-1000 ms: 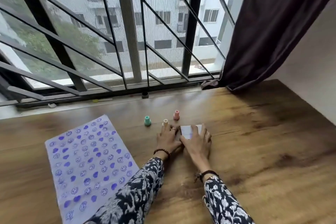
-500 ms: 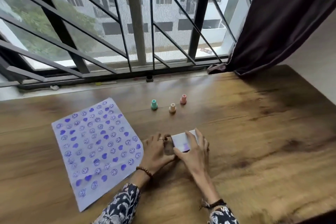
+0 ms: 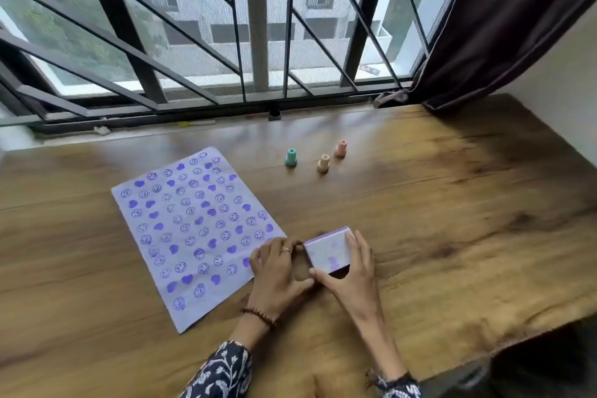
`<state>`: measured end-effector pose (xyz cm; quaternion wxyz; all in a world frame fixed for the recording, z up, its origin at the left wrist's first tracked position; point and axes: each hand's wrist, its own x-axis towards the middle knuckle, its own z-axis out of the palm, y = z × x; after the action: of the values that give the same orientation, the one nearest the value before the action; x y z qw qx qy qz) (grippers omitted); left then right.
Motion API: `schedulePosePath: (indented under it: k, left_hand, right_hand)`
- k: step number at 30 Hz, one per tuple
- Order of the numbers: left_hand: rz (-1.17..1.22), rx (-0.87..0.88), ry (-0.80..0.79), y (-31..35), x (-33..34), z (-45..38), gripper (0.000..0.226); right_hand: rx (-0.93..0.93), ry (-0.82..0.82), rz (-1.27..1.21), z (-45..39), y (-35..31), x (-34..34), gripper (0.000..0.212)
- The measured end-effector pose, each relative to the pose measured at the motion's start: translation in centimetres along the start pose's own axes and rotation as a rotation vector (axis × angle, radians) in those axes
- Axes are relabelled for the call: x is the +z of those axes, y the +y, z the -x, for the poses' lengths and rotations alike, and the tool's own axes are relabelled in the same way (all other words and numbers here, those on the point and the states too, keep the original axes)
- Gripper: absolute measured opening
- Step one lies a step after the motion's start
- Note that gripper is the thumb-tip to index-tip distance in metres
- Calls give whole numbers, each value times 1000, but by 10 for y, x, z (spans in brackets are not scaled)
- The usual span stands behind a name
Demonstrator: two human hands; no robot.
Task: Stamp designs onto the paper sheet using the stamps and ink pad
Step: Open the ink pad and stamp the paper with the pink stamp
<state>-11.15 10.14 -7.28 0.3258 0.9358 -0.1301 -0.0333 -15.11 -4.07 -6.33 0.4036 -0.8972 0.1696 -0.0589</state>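
A white paper sheet [image 3: 193,229] covered in purple smiley and heart prints lies on the wooden table [image 3: 452,220], left of centre. A small white ink pad box [image 3: 328,250] with purple smudges sits just right of the sheet. My left hand [image 3: 277,271] grips the box's left side, its heel over the sheet's right edge. My right hand [image 3: 350,271] holds the box from the right and front. Three small stamps stand upright farther back: teal [image 3: 291,157], beige [image 3: 323,163] and pink [image 3: 340,149].
A barred window [image 3: 258,26] runs along the table's far edge, with a small black object [image 3: 274,114] on its sill. A dark curtain [image 3: 500,19] hangs at the back right beside a white wall [image 3: 568,74]. The table's near right corner drops off into a dark area.
Both hands have drawn the ink pad box toward me, away from the three stamps and closer to the sheet's right edge. The stamps and the sheet have stayed where they were.
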Motion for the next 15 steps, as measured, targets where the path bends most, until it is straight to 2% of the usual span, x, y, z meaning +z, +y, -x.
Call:
schedulePosePath:
  k: [7, 9, 13, 15]
  left_hand:
    - [38, -8, -3, -1, 2, 1, 59]
    - [29, 3, -9, -2, 1, 0, 63]
    - [15, 6, -3, -1, -1, -2, 67]
    - [17, 6, 1, -2, -1, -2, 66]
  right_hand:
    - [29, -1, -26, 1, -1, 0, 86]
    - [42, -16, -88, -3, -2, -6, 72]
    - [123, -30, -343, -16, -14, -28, 30]
    - [153, 50, -434, -24, -12, -35, 34]
